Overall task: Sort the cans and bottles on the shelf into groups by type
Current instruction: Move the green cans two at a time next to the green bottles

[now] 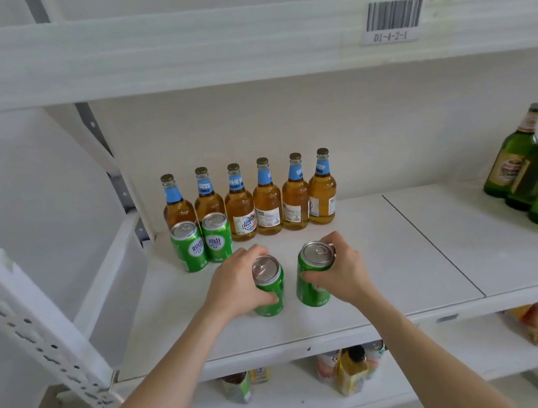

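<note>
Up front on the white shelf [389,256], I've got my left hand [237,286] wrapped around one green can [268,285] and my right hand [337,272] around another [312,275], both upright, just ahead of two matching cans [202,242] and the amber bottles [253,199].

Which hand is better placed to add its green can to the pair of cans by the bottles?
Left hand: its green can sits nearer the two standing green cans than the right hand.
</note>
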`<state>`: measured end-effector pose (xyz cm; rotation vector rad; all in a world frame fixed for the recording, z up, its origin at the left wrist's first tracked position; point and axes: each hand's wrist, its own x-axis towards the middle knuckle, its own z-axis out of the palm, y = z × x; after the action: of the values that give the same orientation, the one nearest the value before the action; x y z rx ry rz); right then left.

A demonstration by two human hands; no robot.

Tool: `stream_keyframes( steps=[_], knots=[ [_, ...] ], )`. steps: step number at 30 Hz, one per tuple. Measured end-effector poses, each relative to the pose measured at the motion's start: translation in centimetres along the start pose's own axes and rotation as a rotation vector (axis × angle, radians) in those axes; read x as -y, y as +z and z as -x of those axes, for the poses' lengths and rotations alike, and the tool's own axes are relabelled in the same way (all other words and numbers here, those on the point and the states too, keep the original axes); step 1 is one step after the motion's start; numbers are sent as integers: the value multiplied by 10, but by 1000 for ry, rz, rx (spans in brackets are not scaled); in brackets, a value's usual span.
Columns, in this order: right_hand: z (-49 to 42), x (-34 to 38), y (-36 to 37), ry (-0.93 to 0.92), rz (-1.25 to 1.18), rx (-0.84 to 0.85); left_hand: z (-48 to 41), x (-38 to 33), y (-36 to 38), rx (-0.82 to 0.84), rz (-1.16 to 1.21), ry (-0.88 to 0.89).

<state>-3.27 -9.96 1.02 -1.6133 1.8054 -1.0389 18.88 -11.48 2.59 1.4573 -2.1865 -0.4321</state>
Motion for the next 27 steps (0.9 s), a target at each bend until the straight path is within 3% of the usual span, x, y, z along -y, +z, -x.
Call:
stream_keyframes(
  steps=[27],
  knots=[
    [14, -148, -223, -34, 22, -76, -47, -225, 130, 80, -16, 16]
  ],
)
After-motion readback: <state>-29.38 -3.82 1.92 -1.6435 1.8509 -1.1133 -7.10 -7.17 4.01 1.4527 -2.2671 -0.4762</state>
